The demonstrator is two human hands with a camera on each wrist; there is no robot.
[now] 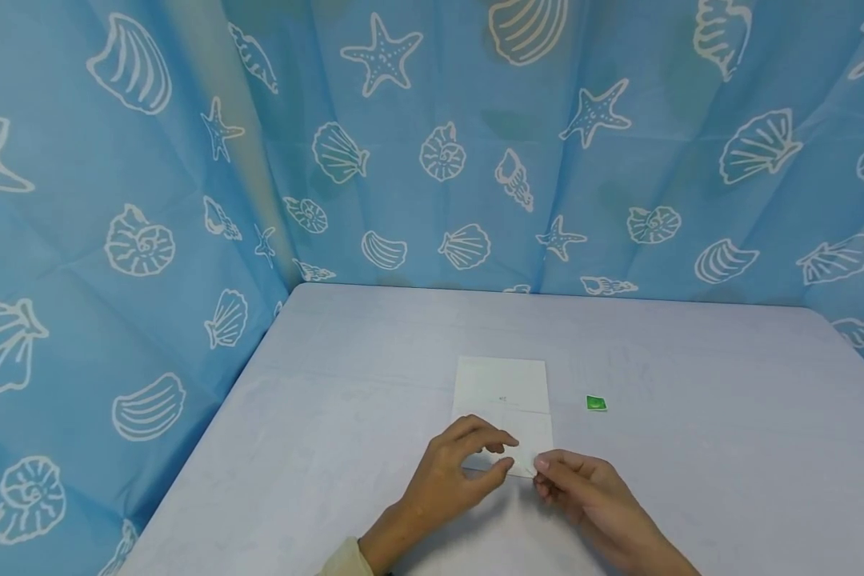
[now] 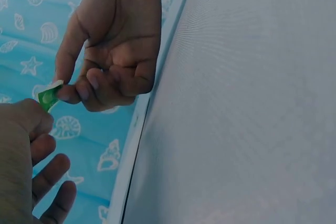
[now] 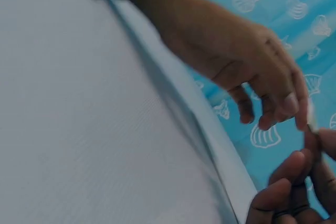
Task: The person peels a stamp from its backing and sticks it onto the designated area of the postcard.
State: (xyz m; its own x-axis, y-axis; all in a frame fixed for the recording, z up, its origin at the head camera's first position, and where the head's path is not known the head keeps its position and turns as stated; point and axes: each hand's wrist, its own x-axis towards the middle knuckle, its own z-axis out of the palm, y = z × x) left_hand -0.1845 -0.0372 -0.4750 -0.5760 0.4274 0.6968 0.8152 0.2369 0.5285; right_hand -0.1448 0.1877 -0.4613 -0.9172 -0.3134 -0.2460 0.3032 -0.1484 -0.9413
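Note:
In the head view a white paper (image 1: 501, 380) with a crease across it lies flat on the table under both hands. My right hand (image 1: 594, 492) is over its near right corner, thumb and forefinger brought together. My left hand (image 1: 454, 468) hovers above the near left part, its thumb and forefinger apart. The left wrist view shows a small green sticker (image 2: 48, 98) with a white edge between the hands, pinched at one corner by the right fingertips (image 2: 65, 92). From the right wrist view, the left fingertips (image 3: 300, 121) reach right at its pale edge (image 3: 311, 113).
Another small green sticker (image 1: 596, 403) lies on the table right of the paper. The white table (image 1: 331, 400) stretches to both sides. A blue curtain (image 1: 403, 192) with shell and starfish prints hangs behind and along the left side.

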